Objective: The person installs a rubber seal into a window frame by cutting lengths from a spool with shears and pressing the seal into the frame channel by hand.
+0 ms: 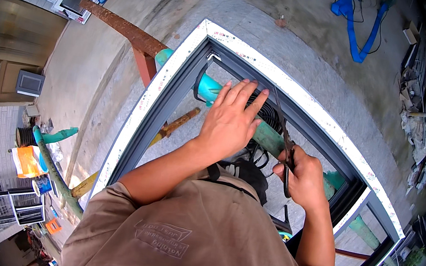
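Note:
A large window frame (137, 114), dark grey inside with a white printed film on its outer faces, lies in front of me and around my body. My left hand (232, 115) reaches over the opening, fingers stretched and a little spread. Its fingertips rest at the inner edge of the frame's far side. My right hand (302, 177) grips a pair of dark scissors (284, 123) by the handles, blades pointing away toward that same far side, close to my left fingertips. A thin black strip (198, 82) hangs in a loop at the frame's far left corner.
Green-wrapped supports (267, 136) run beneath the frame, and a rusty beam (121, 26) extends to the far left. A black coil (267, 111) shows through the opening. Blue straps (359, 39) lie on the concrete floor. Long profiles and scrap (425, 112) line the right.

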The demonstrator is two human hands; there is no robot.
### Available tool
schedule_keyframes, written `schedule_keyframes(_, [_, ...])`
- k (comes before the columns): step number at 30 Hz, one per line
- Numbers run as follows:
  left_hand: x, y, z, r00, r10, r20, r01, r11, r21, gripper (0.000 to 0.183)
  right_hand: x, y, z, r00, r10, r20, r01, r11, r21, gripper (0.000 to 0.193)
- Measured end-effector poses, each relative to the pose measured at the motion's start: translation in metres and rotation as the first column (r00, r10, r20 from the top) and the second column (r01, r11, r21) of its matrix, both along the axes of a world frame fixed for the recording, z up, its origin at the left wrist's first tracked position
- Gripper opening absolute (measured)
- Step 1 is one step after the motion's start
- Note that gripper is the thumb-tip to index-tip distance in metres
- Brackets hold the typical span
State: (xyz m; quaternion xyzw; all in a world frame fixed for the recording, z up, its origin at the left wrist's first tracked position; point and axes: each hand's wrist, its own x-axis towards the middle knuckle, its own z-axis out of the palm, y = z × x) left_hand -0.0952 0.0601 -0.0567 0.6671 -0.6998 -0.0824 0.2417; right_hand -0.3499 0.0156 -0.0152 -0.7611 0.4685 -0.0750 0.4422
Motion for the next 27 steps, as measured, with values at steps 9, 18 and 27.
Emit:
schedule_keyframes(9, [0.029, 0.091, -0.041, 0.609, 0.431, -0.666, -0.363, 0.898, 0.248, 0.053, -0.001, 0.002, -0.006, 0.999, -0.027, 0.027, 0.026, 0.999, 0.021, 0.049])
schedule_keyframes(18, [0.053, 0.066, -0.097, 0.197, 0.551, -0.811, -0.469, 0.779, 0.416, 0.037, 0.0, 0.0, -0.002, 0.999, -0.035, 0.024, 0.033, 0.997, 0.071, 0.052])
schedule_keyframes(27, [0.05, 0.071, -0.032, 0.653, 0.574, -0.495, -0.519, 0.814, 0.26, 0.03, -0.001, 0.0, -0.006, 1.0, -0.002, 0.003, 0.002, 1.0, 0.007, 0.055])
